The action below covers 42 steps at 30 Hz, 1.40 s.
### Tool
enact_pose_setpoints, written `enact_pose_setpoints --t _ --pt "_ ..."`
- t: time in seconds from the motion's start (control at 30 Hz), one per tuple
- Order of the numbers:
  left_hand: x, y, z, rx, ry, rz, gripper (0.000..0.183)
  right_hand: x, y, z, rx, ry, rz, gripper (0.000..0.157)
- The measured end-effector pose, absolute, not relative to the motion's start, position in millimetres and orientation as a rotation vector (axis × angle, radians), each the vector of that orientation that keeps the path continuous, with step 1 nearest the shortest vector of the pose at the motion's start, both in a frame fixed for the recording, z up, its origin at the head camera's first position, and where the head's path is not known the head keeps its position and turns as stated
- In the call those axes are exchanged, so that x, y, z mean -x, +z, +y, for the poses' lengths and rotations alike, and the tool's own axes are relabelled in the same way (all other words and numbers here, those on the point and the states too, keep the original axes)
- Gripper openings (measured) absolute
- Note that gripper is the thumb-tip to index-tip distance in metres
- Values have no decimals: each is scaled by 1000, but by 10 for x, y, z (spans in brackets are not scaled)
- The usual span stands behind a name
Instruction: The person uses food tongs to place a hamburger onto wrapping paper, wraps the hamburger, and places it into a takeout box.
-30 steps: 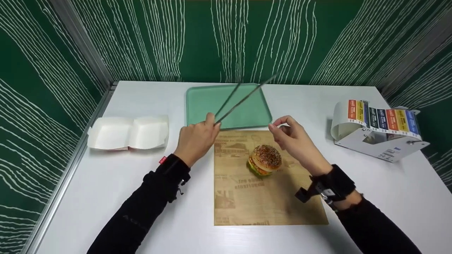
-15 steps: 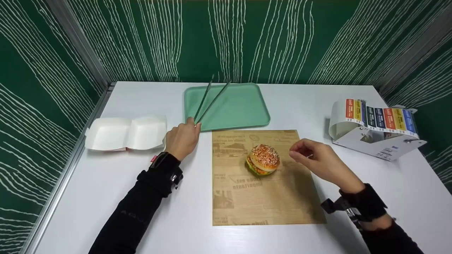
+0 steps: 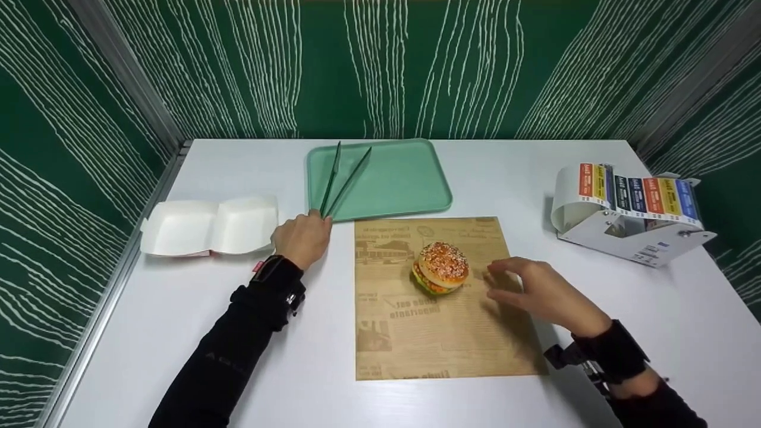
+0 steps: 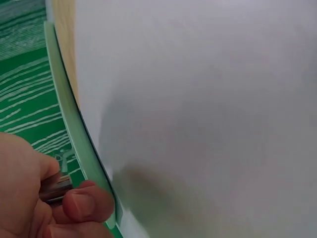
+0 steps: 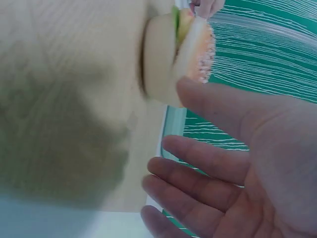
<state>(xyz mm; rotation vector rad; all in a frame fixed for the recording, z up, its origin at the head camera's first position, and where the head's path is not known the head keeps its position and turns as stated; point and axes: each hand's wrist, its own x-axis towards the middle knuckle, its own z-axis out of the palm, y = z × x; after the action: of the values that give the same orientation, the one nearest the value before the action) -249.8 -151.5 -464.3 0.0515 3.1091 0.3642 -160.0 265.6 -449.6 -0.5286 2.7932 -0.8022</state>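
Observation:
In the head view my left hand grips the joined end of a pair of dark metal tongs. Their two arms lie spread over the left part of a green tray. The left wrist view shows the shiny tongs end pinched between thumb and fingers beside the tray's rim. A sesame-bun burger sits on a sheet of printed brown paper. My right hand is just right of the burger, holding nothing; in the right wrist view its fingers are spread and its thumb overlaps the bun.
An unfolded white paper food box stands at the left. On the right is a white dispenser with a row of colourful labelled rolls or packs. Green walls with white lines close off the back and sides.
My left hand has moved left and lowered the tongs onto the tray's left part. My right hand has moved right and down, and its pinched fingers have spread beside the burger.

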Motion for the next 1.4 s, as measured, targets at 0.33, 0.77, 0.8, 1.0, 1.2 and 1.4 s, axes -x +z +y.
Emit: enact_pose_setpoints --t 0.33,0.77,0.8,1.0,1.2,1.4 --pt "2527 -4700 -1554 -28 346 3120 51 1601 -4630 2631 549 -546 2739 84" --pt "2365 -4538 -1399 -384 442 3228 47 1520 -4606 2637 553 -553 2692 87" --pt "2349 -4545 -1355 -425 447 3200 45 1512 -4606 2637 549 -557 2690 87" --pt "2309 -4640 -1177 -477 416 3106 39 1464 -4624 2595 522 -561 2673 89" --pt "2338 -4712 -1133 -386 370 3062 46 1422 -4616 2547 505 -532 2664 88" --pt "2352 -4706 -1102 -401 437 3064 38 1403 -4586 2552 510 -517 2677 87"
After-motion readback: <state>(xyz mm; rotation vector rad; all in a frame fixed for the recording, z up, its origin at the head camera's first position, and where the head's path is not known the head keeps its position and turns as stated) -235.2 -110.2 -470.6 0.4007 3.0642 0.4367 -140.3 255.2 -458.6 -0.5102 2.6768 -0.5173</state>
